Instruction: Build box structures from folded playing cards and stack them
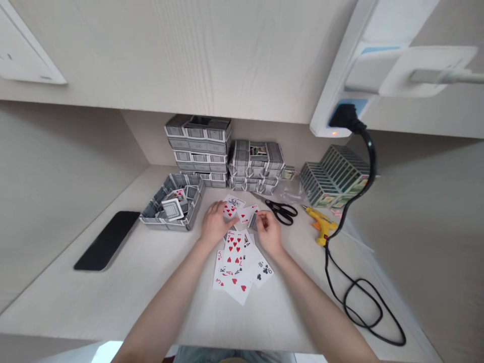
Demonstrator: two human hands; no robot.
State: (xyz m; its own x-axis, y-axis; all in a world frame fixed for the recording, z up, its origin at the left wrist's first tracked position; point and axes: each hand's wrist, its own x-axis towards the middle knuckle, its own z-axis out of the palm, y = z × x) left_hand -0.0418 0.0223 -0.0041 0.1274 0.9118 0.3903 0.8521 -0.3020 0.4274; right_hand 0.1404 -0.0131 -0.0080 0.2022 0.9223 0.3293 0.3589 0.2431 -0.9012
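My left hand (217, 223) lies over the edge of some playing cards, thumb spread away from its fingers. Beside its fingertips is a fan of face-up playing cards (233, 205). My right hand (269, 233) is closed in a pinch on a playing card (254, 222) whose grey patterned back partly shows; the fingers hide the rest. A red two card (246, 214) lies between both hands. Nearer to me, a loose pile of face-up cards (234, 262) spreads on the table, with a seven of hearts (235, 245) on top.
An open box made of folded cards (185, 222) holds loose cards at left, near a black phone (108, 241). Stacked card boxes (202, 146) stand behind. Black scissors (283, 210), a yellow glue gun (321, 224) with a looping black cord (351, 297), and green-edged card stacks (336, 174) occupy the right.
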